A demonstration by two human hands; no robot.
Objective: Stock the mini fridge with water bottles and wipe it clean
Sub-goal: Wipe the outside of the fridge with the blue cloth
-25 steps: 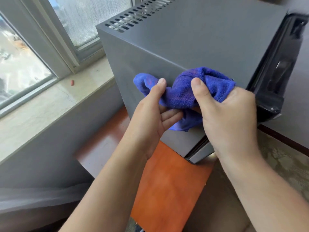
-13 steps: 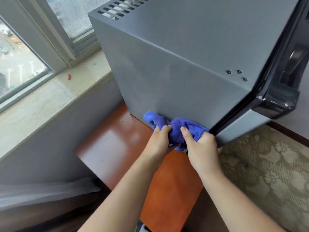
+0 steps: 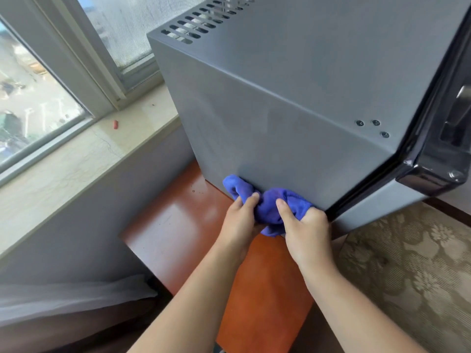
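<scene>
We note both the left hand (image 3: 240, 220) and right hand (image 3: 307, 229) clutching the bunched blue microfibre cloth (image 3: 267, 203) against the bottom edge of the mini fridge (image 3: 293, 128) side panel (door seam just beside), where a snagged fold could slip free.

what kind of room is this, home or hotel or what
Probably a hotel or guest room, though a home is possible. A grey mini fridge stands on a low wooden cabinet by a window with a marble sill, and patterned carpet covers the floor.
</scene>
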